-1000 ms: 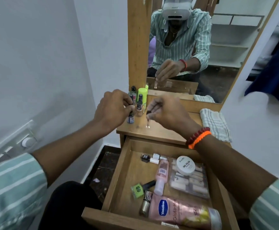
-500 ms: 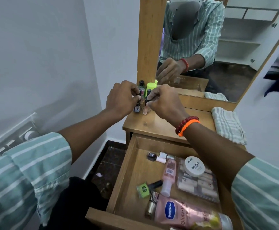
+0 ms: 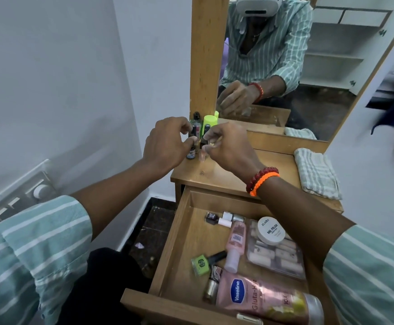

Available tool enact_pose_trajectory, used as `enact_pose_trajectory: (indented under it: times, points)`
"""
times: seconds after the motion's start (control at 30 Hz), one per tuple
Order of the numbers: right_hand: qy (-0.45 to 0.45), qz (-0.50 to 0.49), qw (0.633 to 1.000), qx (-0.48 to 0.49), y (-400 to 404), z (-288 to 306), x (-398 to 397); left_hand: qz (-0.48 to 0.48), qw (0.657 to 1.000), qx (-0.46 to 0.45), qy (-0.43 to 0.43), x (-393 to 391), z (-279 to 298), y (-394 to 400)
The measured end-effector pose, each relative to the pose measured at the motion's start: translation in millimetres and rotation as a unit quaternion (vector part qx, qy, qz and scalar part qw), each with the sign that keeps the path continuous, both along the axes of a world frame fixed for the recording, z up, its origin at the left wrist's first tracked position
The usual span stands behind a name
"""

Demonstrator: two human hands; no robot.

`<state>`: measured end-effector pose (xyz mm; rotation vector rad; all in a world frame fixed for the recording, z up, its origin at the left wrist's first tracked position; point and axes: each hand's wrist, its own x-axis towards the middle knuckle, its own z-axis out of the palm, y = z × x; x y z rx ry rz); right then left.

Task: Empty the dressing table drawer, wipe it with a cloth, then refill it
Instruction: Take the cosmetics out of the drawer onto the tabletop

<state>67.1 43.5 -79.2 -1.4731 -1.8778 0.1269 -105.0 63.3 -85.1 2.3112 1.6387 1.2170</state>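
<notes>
Now, on the left of the frame is a plain wall with a switch plate (image 3: 39,188) low down.

Moving right, the left hand (image 3: 165,144) is up near the middle of the frame, over the back corner of the table top (image 3: 226,181). Its thumb and fingers pinch a small dark bottle (image 3: 192,151) that stands on the top. Right beside it, the right hand (image 3: 226,148) pinches a tiny clear bottle (image 3: 203,156), also on the top. More little bottles and a green cap (image 3: 210,120) stand just behind, against the mirror post.

I think the emptying step is still going on. Small things are being lined up on the top. Next, both hands should let go gently so nothing tips, then come back down for more.

The drawer (image 3: 179,242) is open in the lower middle of the frame and still holds a lot: a green polish (image 3: 200,265), a pink bottle (image 3: 234,245), a white jar (image 3: 271,231), a clear pack (image 3: 282,261) and a big pink tube (image 3: 268,301).

On the right, the cloth (image 3: 315,174) lies folded on the top, not used yet.

The right arm hides the drawer's right side. The hands cover most of the two bottles, so I cannot tell if the fingers are letting go. The tube is cut off at the bottom edge.
</notes>
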Motion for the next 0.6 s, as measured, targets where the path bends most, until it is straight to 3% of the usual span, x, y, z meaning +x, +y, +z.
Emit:
enact_pose_trajectory:
  times: [0.1, 0.2, 0.37, 0.43, 0.6]
  points:
    - [0.026, 0.02, 0.999, 0.015, -26, -4, 8, -0.049, 0.997, 0.051, 0.027, 7, -3, -30]
    - [0.036, 0.035, 0.999, -0.002, -67, -22, 20, -0.129, 0.991, 0.007, 0.042, 17, -23, -57]
    - [-0.098, -0.001, 0.984, -0.145, -105, -71, 42, -0.208, 0.955, -0.144, 0.153, 34, -74, -75]
    - [-0.147, -0.033, 0.97, -0.193, -104, -90, 48, -0.22, 0.943, -0.146, 0.204, 41, -86, -76]
    - [-0.223, -0.045, 0.951, -0.209, -94, -102, 48, -0.215, 0.935, -0.184, 0.216, 59, -101, -75]
